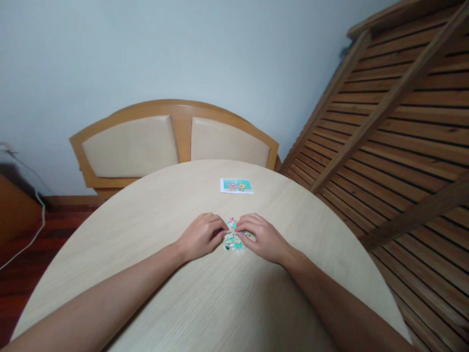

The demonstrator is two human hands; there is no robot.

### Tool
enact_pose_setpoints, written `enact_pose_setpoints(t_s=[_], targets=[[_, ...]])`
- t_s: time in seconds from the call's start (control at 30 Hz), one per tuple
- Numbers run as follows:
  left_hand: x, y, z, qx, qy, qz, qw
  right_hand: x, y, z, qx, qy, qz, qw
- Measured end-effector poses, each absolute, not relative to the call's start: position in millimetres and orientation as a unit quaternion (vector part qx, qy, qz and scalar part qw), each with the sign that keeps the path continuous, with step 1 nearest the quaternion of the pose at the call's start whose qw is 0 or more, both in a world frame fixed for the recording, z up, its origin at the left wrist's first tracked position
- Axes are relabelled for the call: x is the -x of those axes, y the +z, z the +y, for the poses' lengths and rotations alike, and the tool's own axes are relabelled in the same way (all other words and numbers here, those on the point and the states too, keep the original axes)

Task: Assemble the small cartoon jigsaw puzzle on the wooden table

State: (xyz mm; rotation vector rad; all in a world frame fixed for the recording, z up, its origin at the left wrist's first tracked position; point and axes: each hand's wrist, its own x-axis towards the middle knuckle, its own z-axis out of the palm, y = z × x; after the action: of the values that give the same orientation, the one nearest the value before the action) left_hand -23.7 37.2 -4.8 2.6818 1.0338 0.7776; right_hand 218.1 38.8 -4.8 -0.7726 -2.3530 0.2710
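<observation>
A small heap of jigsaw puzzle pieces (233, 242), mostly pale backs with some turquoise and a bit of pink, lies on the round table (154, 288). At its left side my left hand (205, 234) is bent, thumb and fingertips drawn together on a puzzle piece at the edge of the heap. From the right my right hand (260, 237) reaches over the heap, its thumb and forefinger closed on a puzzle piece too. Both fingertips are close together, and the pieces in them are tiny and partly hidden.
Beyond the heap lies a picture card (237, 186) with two cartoon figures on turquoise. A padded wooden headboard (181, 127) stands behind the table, against the wall. Wooden slats (395, 107) lean at the right. A white cable (38, 230) hangs at the left.
</observation>
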Motion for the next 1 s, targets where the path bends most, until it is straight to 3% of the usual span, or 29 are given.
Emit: enact_pose_setpoints(t_s=[0.5, 1.0], targets=[[24, -7, 42, -0.850, 0.278, 0.443, 0.065, -217, -6, 44, 0.328, 0.090, -0.878, 0.337], [32, -12, 50, -0.804, 0.287, 0.519, 0.036, -235, -16, 61, 0.509, 0.080, -0.766, 0.384]])
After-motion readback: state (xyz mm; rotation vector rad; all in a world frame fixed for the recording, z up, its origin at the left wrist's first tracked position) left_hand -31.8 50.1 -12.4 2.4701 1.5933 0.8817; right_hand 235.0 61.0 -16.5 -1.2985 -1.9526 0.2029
